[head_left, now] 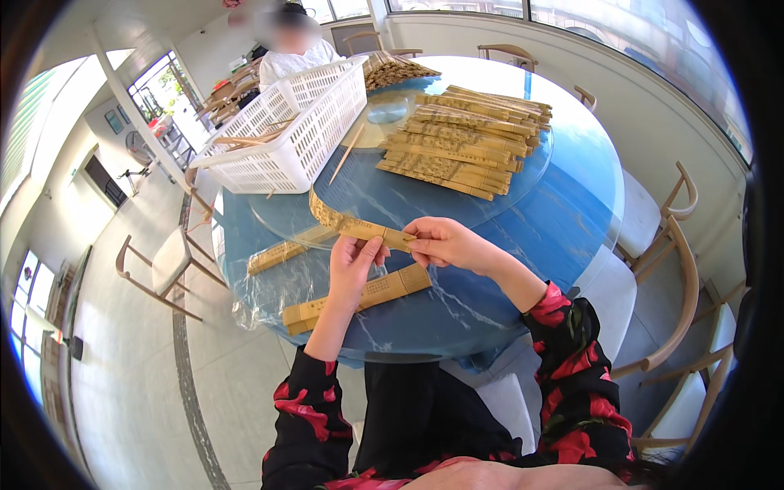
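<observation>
Blue-marbled, the round bench (563,212) carries a white basket (327,135) beside a strip pile (465,143); above the near side, one gold strip (349,224) (far end curved) sits pinched between my left hand (353,260) and right hand (449,243).

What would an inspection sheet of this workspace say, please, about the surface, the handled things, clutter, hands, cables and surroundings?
Surface: round table, blue with white marbling.
Handled things: yellow printed strip, its far end bent; similar yellow pieces lie nearby, with a large pile farther back.
Clutter: white slotted basket containing wooden sticks; a loose stick beside it.
Hands: left hand and right hand both grip the strip.
Cables: nothing seen.
Surroundings: wooden-framed chairs; another person across the table.
</observation>
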Available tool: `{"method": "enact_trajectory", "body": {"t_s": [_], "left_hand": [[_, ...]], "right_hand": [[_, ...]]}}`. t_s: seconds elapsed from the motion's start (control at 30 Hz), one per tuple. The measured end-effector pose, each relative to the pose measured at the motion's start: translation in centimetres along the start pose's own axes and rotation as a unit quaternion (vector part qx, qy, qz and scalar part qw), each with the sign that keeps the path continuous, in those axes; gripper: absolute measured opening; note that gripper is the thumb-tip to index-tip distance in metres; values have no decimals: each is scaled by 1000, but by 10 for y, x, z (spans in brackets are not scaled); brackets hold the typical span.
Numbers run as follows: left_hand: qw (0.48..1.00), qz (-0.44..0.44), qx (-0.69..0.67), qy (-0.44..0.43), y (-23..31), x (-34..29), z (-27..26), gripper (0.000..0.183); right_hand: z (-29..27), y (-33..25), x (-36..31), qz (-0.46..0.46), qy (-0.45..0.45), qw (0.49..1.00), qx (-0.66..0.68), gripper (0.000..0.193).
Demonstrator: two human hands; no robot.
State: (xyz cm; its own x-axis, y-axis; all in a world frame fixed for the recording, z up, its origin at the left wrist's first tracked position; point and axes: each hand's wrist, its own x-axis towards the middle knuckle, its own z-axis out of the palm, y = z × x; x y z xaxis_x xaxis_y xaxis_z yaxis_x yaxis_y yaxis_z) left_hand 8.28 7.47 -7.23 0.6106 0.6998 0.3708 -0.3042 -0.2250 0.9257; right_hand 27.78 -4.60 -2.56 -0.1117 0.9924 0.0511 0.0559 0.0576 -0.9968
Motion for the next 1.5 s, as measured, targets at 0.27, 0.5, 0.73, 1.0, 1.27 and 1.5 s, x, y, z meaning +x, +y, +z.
{"method": "enact_trajectory", "body": {"t_s": [0.27,0.5,0.73,1.0,1.27,1.5], "left_hand": [[998,-51,-36,30,0,-1,-3,12],[960,55,-180,208,3,8,-39,7],[995,-3,-51,81,-5,2,-11,9],[993,-54,-98,33,-1,-3,-12,14],[985,-52,-162,36,1,-9,-15,14],[992,-83,-93,16,6,-30,3,18]], "right_hand": [[6,-2,-3,-38,79,973,-212,26],[-25,-14,-13,39,102,917,-383,33],[-4,4,-3,-38,92,933,-345,28],[-10,3,1,-55,31,985,-162,29],[-14,2,-3,-59,-11,997,-57,34],[1,9,-2,-37,-19,994,-106,32]]}}
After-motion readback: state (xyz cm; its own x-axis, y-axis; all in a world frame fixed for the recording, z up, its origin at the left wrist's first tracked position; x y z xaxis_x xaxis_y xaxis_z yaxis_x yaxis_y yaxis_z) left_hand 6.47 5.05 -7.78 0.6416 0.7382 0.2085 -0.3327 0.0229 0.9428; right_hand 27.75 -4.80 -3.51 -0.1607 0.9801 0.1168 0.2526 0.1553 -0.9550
